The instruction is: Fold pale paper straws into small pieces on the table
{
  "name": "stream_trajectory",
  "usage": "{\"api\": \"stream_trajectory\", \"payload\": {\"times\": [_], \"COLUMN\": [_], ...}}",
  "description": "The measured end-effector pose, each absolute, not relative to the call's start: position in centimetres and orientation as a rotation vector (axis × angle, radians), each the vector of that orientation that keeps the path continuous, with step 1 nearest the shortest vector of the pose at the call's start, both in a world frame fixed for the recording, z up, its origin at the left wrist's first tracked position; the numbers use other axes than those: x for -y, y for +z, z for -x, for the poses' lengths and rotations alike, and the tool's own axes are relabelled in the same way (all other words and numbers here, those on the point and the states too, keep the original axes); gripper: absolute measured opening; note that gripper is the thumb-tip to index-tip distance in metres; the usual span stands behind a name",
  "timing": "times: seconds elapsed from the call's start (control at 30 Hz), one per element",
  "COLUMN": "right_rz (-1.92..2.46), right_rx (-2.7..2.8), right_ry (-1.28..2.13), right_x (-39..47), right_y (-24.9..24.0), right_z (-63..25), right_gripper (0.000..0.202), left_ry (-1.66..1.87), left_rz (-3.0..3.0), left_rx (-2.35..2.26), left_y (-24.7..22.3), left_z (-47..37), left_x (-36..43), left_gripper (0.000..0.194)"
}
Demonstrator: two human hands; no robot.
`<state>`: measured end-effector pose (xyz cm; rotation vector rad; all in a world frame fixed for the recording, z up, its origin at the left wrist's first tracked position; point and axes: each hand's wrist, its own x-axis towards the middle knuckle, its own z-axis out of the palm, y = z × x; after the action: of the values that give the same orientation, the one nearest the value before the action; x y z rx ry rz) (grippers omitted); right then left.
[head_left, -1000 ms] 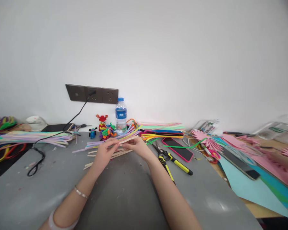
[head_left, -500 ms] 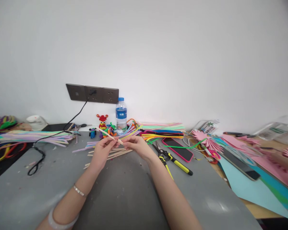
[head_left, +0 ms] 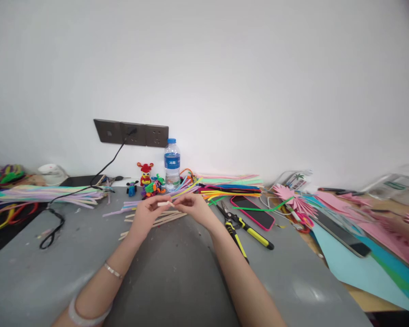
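Near the middle of the head view, my left hand (head_left: 147, 215) pinches a short cream pipe cleaner (head_left: 163, 204) between thumb and fingers. My right hand (head_left: 192, 208) meets it from the right, its fingertips closed on the other end of the same piece. Beneath and behind the hands lie more cream pipe cleaners (head_left: 170, 218) on the grey mat (head_left: 177, 281). Just beyond the fingers stand a red and yellow figure (head_left: 145, 174) and a colourful small figure (head_left: 155, 185). A water bottle (head_left: 172, 165) is upright behind them.
Yellow-handled pliers (head_left: 257, 237) and a pink-edged phone (head_left: 254, 213) lie right of my hands. Pastel pipe cleaners (head_left: 68, 194) and a black cable (head_left: 60, 219) are at left. Blue paper (head_left: 354, 268) and a dark phone (head_left: 342, 235) lie at right, near another person's hand.
The pipe cleaner between my fingers has turned from slanting up-left to nearly level and looks shorter. Both hands have barely moved.
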<state>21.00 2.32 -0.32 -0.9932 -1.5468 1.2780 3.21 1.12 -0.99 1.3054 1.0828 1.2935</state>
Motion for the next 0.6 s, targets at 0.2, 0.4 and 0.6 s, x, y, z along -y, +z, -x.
{"api": "stream_trajectory", "payload": {"times": [0.2,0.4,0.6], "right_rz": [0.951,0.945,0.888], "right_rx": [1.511,1.44,1.499], "right_ry": [1.359,1.452,1.36], "right_x": [-2.4,-2.4,-2.4], "right_y": [-0.8,-1.0,-0.7], "right_z": [-20.4,-19.7,-20.1], "right_gripper": [0.021,0.033,0.031], "left_ry": [1.346,1.341,1.262], "left_rz": [-1.231,-0.95,-0.87], "left_rx": [-1.063,-0.921,-0.907], "left_y": [-1.6,-2.0,-1.4], "left_z": [-3.2,-3.5,-3.5], "left_x": [-1.4,-1.5,-1.3], "left_gripper": [0.031,0.031,0.034]}}
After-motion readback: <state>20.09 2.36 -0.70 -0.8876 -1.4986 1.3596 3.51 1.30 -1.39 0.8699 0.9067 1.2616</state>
